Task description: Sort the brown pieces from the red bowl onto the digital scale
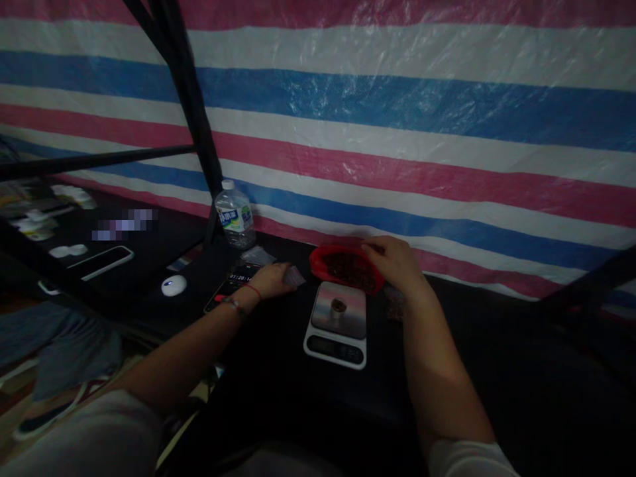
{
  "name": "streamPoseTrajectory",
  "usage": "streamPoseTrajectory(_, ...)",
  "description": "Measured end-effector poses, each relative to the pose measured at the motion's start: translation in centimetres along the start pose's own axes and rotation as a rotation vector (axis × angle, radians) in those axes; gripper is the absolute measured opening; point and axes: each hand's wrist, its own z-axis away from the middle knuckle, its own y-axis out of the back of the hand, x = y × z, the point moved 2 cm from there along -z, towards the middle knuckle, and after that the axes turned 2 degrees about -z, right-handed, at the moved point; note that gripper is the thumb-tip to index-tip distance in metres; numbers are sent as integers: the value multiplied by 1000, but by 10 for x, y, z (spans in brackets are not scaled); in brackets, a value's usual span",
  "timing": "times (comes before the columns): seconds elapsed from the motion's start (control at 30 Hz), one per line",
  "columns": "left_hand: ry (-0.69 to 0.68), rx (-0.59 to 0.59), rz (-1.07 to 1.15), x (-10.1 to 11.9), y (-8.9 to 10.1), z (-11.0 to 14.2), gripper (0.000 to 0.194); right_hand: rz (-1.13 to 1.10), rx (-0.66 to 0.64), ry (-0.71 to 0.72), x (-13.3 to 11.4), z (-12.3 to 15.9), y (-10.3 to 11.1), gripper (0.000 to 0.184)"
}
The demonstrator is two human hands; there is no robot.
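Note:
Small clear plastic bags (295,277) stick out from under the closed fingers of my left hand (271,281), which rests low over the table beside a phone (237,281) with a lit timer. My right hand (396,264) is at the right rim of a red tray-like container (320,264) with small dark brown pieces (350,268) in it. Its fingers are curled together, and what they pinch is hidden. Between my forearms lies a white kitchen scale (335,356) with a metal plate. On the plate sits a small pale cup (338,308) with brown contents.
A clear plastic bottle (234,218) stands at the back left by a black metal frame (199,126). More clear bags (257,256) lie near it. A round white device (173,285) sits left of the phone. A small filled bag (394,305) is partly behind my right forearm.

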Motion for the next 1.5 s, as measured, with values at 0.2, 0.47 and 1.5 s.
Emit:
streamPoseTrajectory(0.2,55,-3,69,3,11,6,73,14,-53,-16,1,0,-8,20)
streamPoseTrajectory(0.47,-227,405,187,45,51,13,70,-153,-224,-19,7,-2,-54,34)
streamPoseTrajectory(1.5,-424,216,767,85,2,-22,22,-573,-377,-132,28,6,-106,30)
